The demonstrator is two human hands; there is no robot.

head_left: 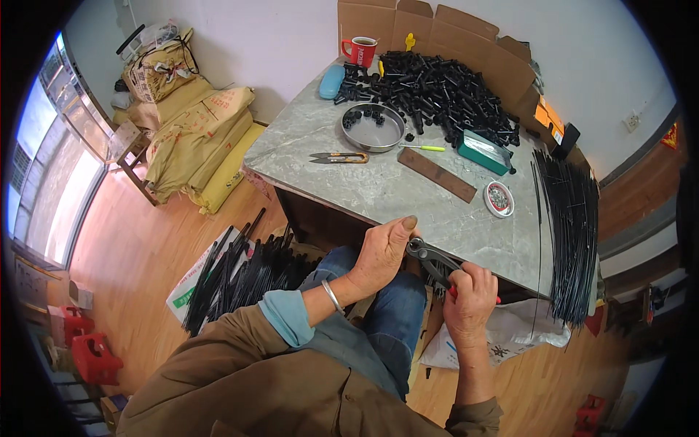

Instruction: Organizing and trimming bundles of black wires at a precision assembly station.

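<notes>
Closed around the red handles of a pair of metal pliers (437, 264), the grip of the right hand (470, 302) holds the tool just below the near edge of the table (349, 186), its dark jaws pointing up and left toward the left hand (382, 255). That left hand is curled at the pliers' head with the thumb raised against the table edge; whatever small piece it pinches there is too hidden to tell. A silver bangle sits on the left wrist. The table is a grey marbled slab, set against a white wall. On it lie a big heap of small black plastic parts (444, 91), a round metal pan (373, 128) with a few of those parts in it, orange-handled snips (338, 157), a brown flat bar (437, 175), a teal tray (484, 151), a small round dish (499, 199), a blue case (331, 81) and a red mug (360, 51). Open cardboard boxes (466, 44) stand along the back. A sheaf of long thin black rods (571, 226) lies over the table's right end. The floor is light wood; more black rods (237, 277) lie on it at the person's left, yellow-brown sacks (193, 142) are piled by the wall, and red crates (87, 349) stand near the window.
</notes>
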